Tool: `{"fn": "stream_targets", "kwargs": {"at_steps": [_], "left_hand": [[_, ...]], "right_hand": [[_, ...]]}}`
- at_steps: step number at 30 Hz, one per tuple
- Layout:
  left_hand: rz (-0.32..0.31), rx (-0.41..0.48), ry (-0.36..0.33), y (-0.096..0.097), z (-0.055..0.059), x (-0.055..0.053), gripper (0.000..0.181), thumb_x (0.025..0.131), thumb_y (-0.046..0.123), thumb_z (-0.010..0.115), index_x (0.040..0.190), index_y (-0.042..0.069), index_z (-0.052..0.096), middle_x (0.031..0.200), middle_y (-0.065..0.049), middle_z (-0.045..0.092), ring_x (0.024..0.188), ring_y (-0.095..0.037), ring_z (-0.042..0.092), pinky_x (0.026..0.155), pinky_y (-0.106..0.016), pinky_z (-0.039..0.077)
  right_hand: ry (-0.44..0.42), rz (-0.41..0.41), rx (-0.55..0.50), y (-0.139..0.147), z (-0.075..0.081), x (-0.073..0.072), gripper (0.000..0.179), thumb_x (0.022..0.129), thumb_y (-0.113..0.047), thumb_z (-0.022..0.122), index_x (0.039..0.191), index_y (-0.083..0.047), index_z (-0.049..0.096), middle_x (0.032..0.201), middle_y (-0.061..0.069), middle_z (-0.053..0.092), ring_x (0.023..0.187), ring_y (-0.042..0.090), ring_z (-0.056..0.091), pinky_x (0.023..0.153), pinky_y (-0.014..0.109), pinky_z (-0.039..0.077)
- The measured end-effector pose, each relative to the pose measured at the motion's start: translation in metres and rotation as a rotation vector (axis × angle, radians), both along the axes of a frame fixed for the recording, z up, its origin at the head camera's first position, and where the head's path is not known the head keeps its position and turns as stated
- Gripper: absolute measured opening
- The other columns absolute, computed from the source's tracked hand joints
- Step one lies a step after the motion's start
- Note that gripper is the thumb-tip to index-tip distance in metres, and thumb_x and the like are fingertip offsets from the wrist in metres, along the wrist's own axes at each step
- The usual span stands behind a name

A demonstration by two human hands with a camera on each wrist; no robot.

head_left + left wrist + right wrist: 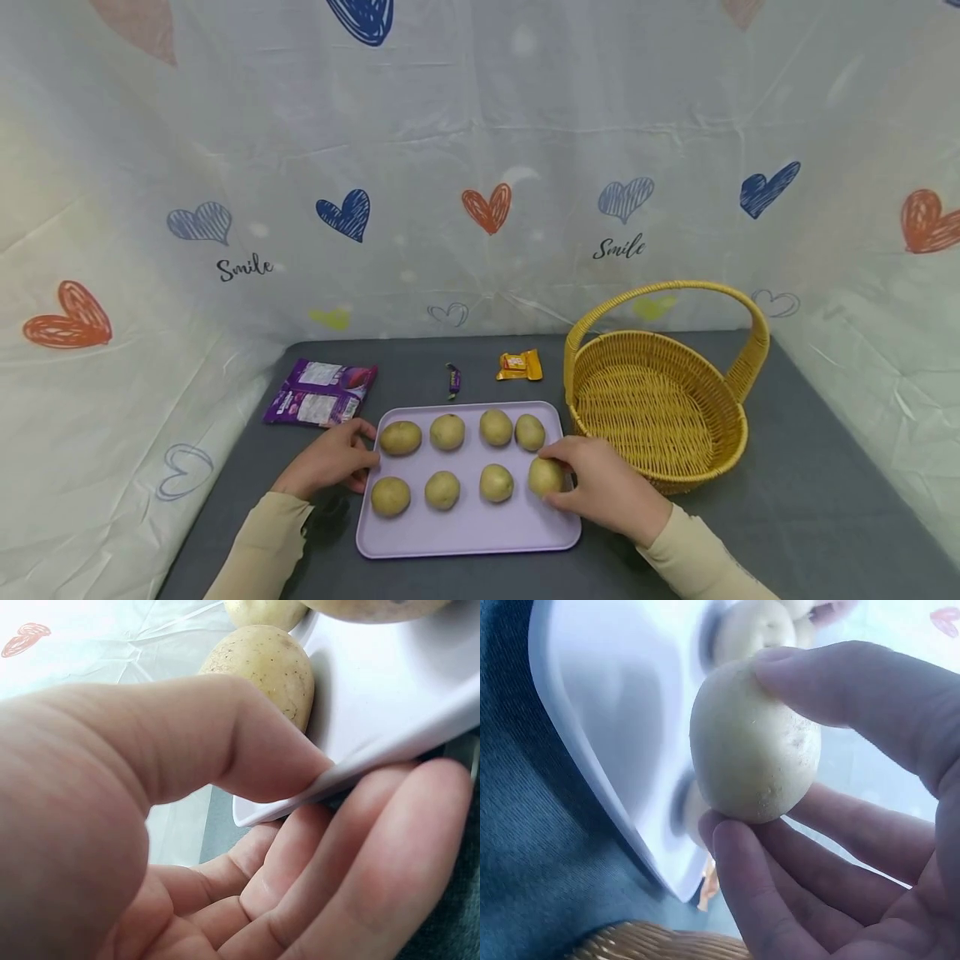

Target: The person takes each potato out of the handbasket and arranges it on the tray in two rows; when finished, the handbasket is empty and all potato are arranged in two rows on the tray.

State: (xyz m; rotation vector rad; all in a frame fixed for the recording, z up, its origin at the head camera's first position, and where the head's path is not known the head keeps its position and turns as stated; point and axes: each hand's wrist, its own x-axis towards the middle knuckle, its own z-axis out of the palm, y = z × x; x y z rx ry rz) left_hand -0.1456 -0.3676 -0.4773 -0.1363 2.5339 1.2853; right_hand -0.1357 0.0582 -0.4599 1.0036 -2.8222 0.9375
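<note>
A pale purple tray (465, 533) lies on the dark table with several potatoes (442, 490) in two rows on it. My left hand (333, 457) pinches the tray's left edge; in the left wrist view the thumb (255, 742) lies on top of the rim and fingers sit beneath. At the tray's right side my right hand (600, 483) holds one potato (546, 477) between thumb and fingers. The right wrist view shows this potato (754, 742) gripped at its two ends, with the tray (615, 712) behind it.
A yellow wicker basket (645, 408) with a tall handle stands right of the tray. Behind the tray lie a purple packet (321, 393), a small purple-wrapped candy (453, 381) and an orange-wrapped snack (519, 365). A curtain printed with hearts hangs at the back.
</note>
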Motion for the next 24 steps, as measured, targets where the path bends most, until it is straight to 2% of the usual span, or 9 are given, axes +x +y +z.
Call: {"fn": "stream_targets", "kwargs": {"at_steps": [6, 15, 20, 24], "left_hand": [[0.002, 0.005, 0.003, 0.0, -0.001, 0.001, 0.043, 0.091, 0.011, 0.078, 0.127, -0.003, 0.058, 0.082, -0.012, 0.063, 0.059, -0.02, 0.067, 0.057, -0.038, 0.066], [0.007, 0.013, -0.025, 0.004, -0.001, 0.001, 0.043, 0.091, 0.012, 0.078, 0.127, -0.002, 0.058, 0.082, -0.012, 0.064, 0.06, -0.02, 0.067, 0.058, -0.036, 0.066], [0.015, 0.008, -0.012, 0.004, 0.0, 0.001, 0.043, 0.091, 0.012, 0.078, 0.127, -0.002, 0.059, 0.081, -0.013, 0.064, 0.06, -0.02, 0.067, 0.058, -0.037, 0.066], [0.031, -0.003, -0.007, 0.0, -0.001, 0.002, 0.043, 0.093, 0.014, 0.079, 0.128, -0.002, 0.06, 0.082, -0.013, 0.065, 0.061, -0.021, 0.068, 0.059, -0.037, 0.066]], "right_hand": [[0.008, -0.004, 0.024, -0.004, -0.007, -0.001, 0.044, 0.077, -0.016, 0.095, 0.116, -0.006, 0.078, 0.106, -0.001, 0.078, 0.093, 0.006, 0.067, 0.079, 0.027, 0.059], [0.031, -0.01, 0.046, -0.005, -0.017, 0.0, 0.048, 0.075, -0.014, 0.096, 0.119, -0.004, 0.077, 0.11, 0.004, 0.08, 0.1, 0.014, 0.073, 0.085, 0.033, 0.062], [-0.016, -0.028, 0.048, -0.003, -0.014, 0.003, 0.052, 0.077, -0.015, 0.095, 0.124, -0.004, 0.076, 0.115, 0.005, 0.079, 0.102, 0.016, 0.072, 0.085, 0.034, 0.062], [-0.038, -0.027, 0.001, 0.009, -0.005, 0.011, 0.051, 0.083, -0.02, 0.093, 0.129, -0.006, 0.074, 0.123, 0.007, 0.077, 0.103, 0.019, 0.074, 0.085, 0.033, 0.064]]}}
